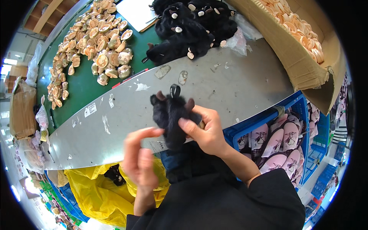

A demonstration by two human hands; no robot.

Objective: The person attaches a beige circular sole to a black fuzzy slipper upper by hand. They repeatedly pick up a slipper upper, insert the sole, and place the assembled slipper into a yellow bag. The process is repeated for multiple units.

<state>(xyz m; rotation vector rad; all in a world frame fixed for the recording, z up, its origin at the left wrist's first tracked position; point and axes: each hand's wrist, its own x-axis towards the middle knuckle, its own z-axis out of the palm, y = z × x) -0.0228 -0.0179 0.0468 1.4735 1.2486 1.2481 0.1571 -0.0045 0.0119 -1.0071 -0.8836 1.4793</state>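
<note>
Free room: bare strip of the grey metal table edge [230, 84], running from 8 o'clock to 3 o'clock, open on both sides of the black plush piece [170, 115].

Obstacles:
- 12 o'clock: pile of black plush pieces [191, 27] resting on the strip's far edge.
- 10 to 11 o'clock: heap of tan round parts [96, 42] spread over the green surface [82, 86].
- 1 to 2 o'clock: cardboard box [303, 65] overhanging the strip.
- 4 o'clock: blue crate [264, 119] of pink slippers just beside the right hand [205, 132].
- 7 o'clock: yellow bag [99, 191] below the left hand [140, 157].
</note>
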